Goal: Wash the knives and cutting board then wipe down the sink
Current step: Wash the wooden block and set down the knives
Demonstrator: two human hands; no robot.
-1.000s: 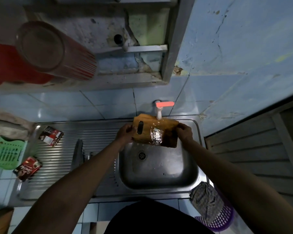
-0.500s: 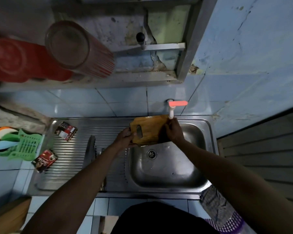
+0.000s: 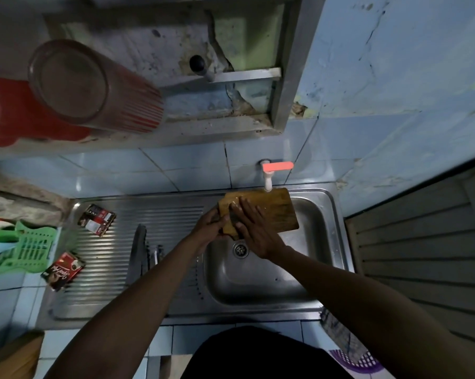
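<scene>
A wet wooden cutting board [image 3: 271,212] is held over the steel sink basin [image 3: 258,280], just under the white tap with a red handle [image 3: 269,176]. My left hand [image 3: 210,228] grips the board's left end by the handle slot. My right hand [image 3: 254,228] lies flat on the board's left part, fingers straight and spread. Knives [image 3: 139,253] lie on the ribbed drainboard left of the basin.
Two sachet packets [image 3: 96,220] [image 3: 62,270] lie on the drainboard [image 3: 107,291]. A green rack [image 3: 25,250] stands at far left. A checked cloth [image 3: 340,335] hangs over a purple basket at the lower right. A shelf overhead holds a glass tumbler [image 3: 94,88].
My right hand has moved from the board's right edge to its left part and now lies flat on it. The board has tilted flatter under the tap.
</scene>
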